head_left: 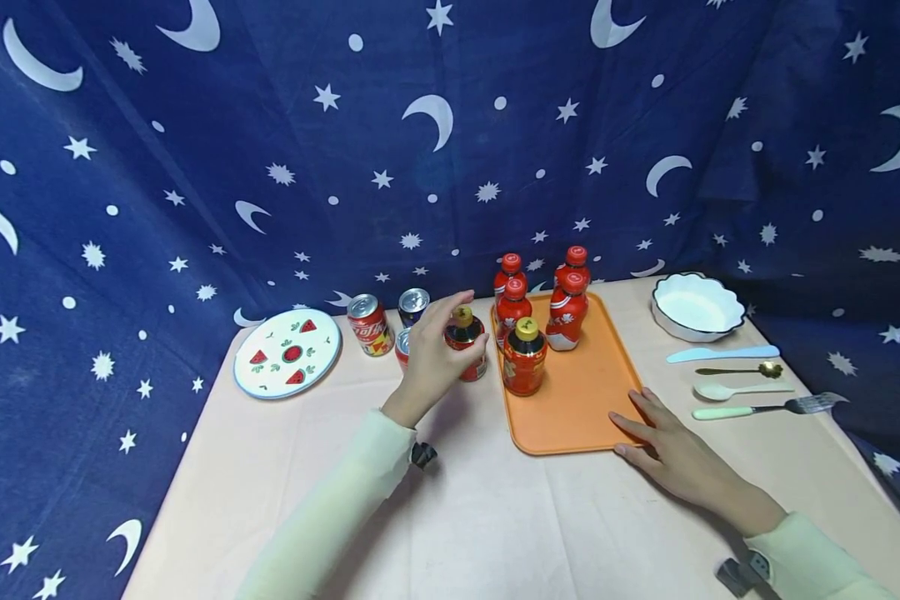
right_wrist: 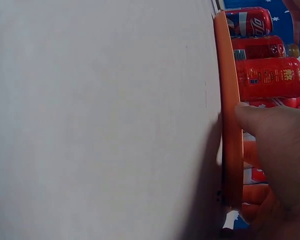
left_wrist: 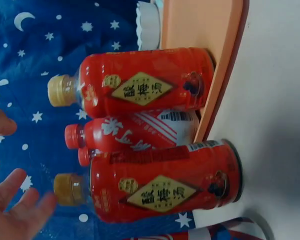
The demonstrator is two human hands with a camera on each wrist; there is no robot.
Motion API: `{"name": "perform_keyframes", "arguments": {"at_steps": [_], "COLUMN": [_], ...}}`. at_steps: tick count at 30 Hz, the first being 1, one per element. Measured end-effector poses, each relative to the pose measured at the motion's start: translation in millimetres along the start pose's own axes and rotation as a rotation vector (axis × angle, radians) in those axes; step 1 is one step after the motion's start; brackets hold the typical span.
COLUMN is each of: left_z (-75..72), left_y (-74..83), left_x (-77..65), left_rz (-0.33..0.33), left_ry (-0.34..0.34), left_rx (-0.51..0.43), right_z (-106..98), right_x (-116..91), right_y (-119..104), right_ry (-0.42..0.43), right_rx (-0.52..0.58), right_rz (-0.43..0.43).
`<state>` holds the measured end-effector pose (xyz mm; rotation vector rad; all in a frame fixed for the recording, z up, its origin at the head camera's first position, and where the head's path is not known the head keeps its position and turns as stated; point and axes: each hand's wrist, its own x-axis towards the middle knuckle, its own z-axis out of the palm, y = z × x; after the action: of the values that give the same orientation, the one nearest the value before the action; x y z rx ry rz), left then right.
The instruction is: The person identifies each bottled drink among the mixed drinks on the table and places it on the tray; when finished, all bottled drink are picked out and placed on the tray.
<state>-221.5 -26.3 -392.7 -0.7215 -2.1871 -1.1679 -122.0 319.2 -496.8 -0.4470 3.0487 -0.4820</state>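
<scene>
My left hand (head_left: pixel 437 350) is raised beside a red drink bottle with a gold cap (head_left: pixel 467 335) that stands on the table just left of the orange tray (head_left: pixel 585 400). Thumb and fingers are spread about its cap; in the left wrist view the fingers (left_wrist: pixel 20 207) lie close to the cap without curling round it. A matching gold-capped bottle (head_left: pixel 525 367) stands on the tray, in front of several smaller red-capped bottles (head_left: pixel 567 317). My right hand (head_left: pixel 671 454) rests at the tray's near right corner, fingers spread, its thumb (right_wrist: pixel 260 117) touching the rim.
Left of the bottles stand a red can (head_left: pixel 371 327), a dark blue can (head_left: pixel 413 305) and another can partly hidden by my left hand. A watermelon-patterned plate (head_left: pixel 322 358) lies farther left. To the right are a white bowl (head_left: pixel 697 308), a blue knife (head_left: pixel 722 354), spoons and a fork (head_left: pixel 765 409).
</scene>
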Motion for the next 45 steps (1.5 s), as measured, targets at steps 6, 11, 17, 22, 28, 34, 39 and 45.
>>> {"name": "perform_keyframes", "arguments": {"at_steps": [6,11,17,22,28,34,39,45], "left_z": [-2.2,-2.6,-3.4,0.6,5.2,12.8,20.5,24.5], "left_y": [-6.0,-15.0,-22.9,-24.1,-24.4,-26.1,-26.5,-27.7], "left_x": [2.8,5.2,6.6,7.2,7.9,3.6,-3.8,-10.9], "left_rz": [-0.057,-0.138,-0.261,-0.276,-0.255,-0.307,-0.349,-0.326], "left_ry": [-0.016,-0.117,-0.259,-0.305,-0.289,-0.328,-0.314,-0.235], "left_rx": [0.102,0.141,0.168,0.153,0.133,0.158,0.149,0.126], "right_z": [0.2,-0.1,-0.8,-1.0,0.8,0.8,0.2,-0.3], "right_x": [0.0,0.5,0.6,0.1,0.7,1.2,1.4,1.2], "right_y": [0.9,0.8,1.1,2.2,3.0,1.9,0.2,0.6], "right_ry": [-0.008,-0.021,-0.025,-0.005,-0.019,-0.032,-0.009,-0.001], "right_rx": [-0.001,-0.006,-0.002,-0.004,-0.003,-0.013,-0.003,-0.005], "right_rz": [0.002,0.009,0.011,0.000,0.003,0.021,0.007,0.005]}}
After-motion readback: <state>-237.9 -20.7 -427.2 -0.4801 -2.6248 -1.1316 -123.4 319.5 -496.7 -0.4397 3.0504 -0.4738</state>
